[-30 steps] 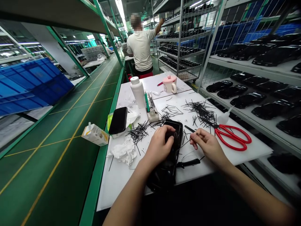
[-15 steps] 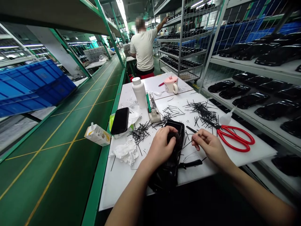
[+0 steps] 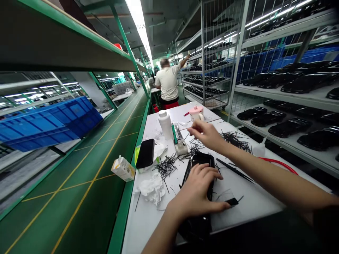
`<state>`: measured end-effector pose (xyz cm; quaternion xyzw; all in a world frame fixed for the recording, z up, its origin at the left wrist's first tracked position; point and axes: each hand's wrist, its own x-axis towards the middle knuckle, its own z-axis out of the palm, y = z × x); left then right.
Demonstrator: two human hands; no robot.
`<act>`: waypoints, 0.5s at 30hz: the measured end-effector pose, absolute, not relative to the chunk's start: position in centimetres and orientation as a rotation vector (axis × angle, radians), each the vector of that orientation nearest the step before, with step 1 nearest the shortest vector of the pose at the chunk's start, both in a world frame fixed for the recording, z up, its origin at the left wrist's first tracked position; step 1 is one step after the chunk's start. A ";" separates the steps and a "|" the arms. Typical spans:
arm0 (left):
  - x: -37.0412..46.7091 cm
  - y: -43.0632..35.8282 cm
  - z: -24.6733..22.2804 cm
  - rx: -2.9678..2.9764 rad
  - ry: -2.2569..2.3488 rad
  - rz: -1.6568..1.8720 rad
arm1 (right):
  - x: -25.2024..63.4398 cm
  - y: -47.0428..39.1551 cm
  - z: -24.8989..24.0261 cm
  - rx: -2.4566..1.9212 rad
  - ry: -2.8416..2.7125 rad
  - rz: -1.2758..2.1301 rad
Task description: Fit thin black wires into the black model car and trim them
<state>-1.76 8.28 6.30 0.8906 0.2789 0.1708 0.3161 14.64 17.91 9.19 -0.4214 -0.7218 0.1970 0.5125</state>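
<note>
A glossy black model car body (image 3: pixel 203 160) lies on the white table, mostly covered by my left hand (image 3: pixel 197 187). That hand rests over it with the fingers spread, its thumb reaching to a small black part (image 3: pixel 233 201) at the right. My right hand (image 3: pixel 208 135) is raised beyond the car, near the pink-lidded mug (image 3: pixel 196 112) and the holder of pens and tools (image 3: pixel 180 146). Its thumb and fingers are pinched together; a thin dark tip shows at them, too small to name. Thin black strips (image 3: pixel 168 165) lie in loose piles around the car.
A phone (image 3: pixel 145 153), crumpled tissue (image 3: pixel 152 188) and a white bottle (image 3: pixel 164 123) stand at the left. Red-handled scissors (image 3: pixel 280 164) lie partly behind my right forearm. A green conveyor (image 3: pixel 87 169) runs alongside. Racks of black car bodies (image 3: pixel 290 127) stand right; a person sits ahead.
My right hand has left the car's side and moved forward and up. My left hand has opened from a curled grip to spread fingers. The view has tilted upward.
</note>
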 end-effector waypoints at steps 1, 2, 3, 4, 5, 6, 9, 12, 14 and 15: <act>-1.7 8.1 6.1 2.382 0.746 0.420 | 13.7 19.3 8.7 -1.038 -1.763 0.473; -1.6 8.0 5.8 2.419 0.769 0.404 | 12.9 20.6 8.2 -1.068 -1.789 0.470; -1.4 7.9 5.5 2.453 0.799 0.396 | 12.2 21.6 7.6 -1.101 -1.816 0.470; -1.3 7.8 5.2 2.482 0.829 0.393 | 11.6 22.4 7.1 -1.134 -1.844 0.470; -1.3 7.7 4.9 2.502 0.857 0.394 | 11.1 22.9 6.6 -1.165 -1.874 0.470; -1.2 7.7 4.8 2.513 0.887 0.396 | 10.8 23.2 6.3 -1.191 -1.904 0.470; -1.0 7.4 4.6 2.510 0.961 0.407 | 10.6 23.2 6.1 -1.232 -1.979 0.457; -0.9 7.1 4.7 2.513 0.976 0.403 | 11.3 22.5 7.2 -1.258 -1.992 0.413; -0.7 7.1 4.8 2.532 0.991 0.408 | 11.6 22.3 8.1 -1.285 -1.985 0.374; -0.6 7.2 4.9 2.548 1.018 0.414 | 11.7 22.2 8.4 -1.301 -1.985 0.355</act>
